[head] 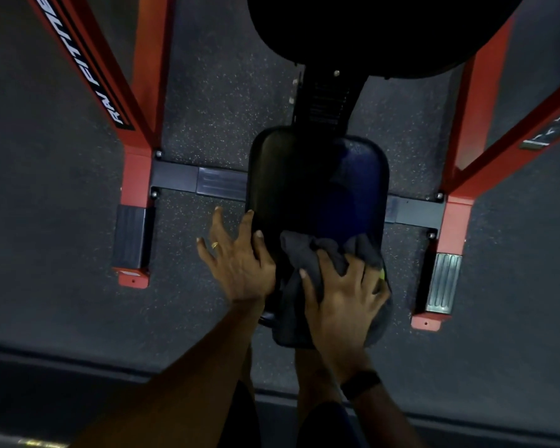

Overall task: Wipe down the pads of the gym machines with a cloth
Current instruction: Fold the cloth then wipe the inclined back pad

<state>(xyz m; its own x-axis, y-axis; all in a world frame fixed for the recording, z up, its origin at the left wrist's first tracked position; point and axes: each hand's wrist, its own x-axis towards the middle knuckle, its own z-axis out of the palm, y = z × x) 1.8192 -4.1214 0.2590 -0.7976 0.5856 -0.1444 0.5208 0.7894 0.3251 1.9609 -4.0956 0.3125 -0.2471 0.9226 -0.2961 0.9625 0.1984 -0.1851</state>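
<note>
A black seat pad (314,185) of a red-framed gym machine fills the middle of the head view. My right hand (343,295) presses a bunched dark grey cloth (307,253) onto the pad's near end, fingers spread and curled into the fabric. My left hand (236,257) lies with straight, spread fingers against the pad's left near edge, holding nothing. Part of the cloth hangs over the pad's front edge under my right palm.
A second large black pad (379,30) sits above at the top. Red frame posts (146,92) stand left and right (479,124), joined by a dark crossbar (181,179). Ribbed foot plates (442,282) lie on the speckled rubber floor (227,101).
</note>
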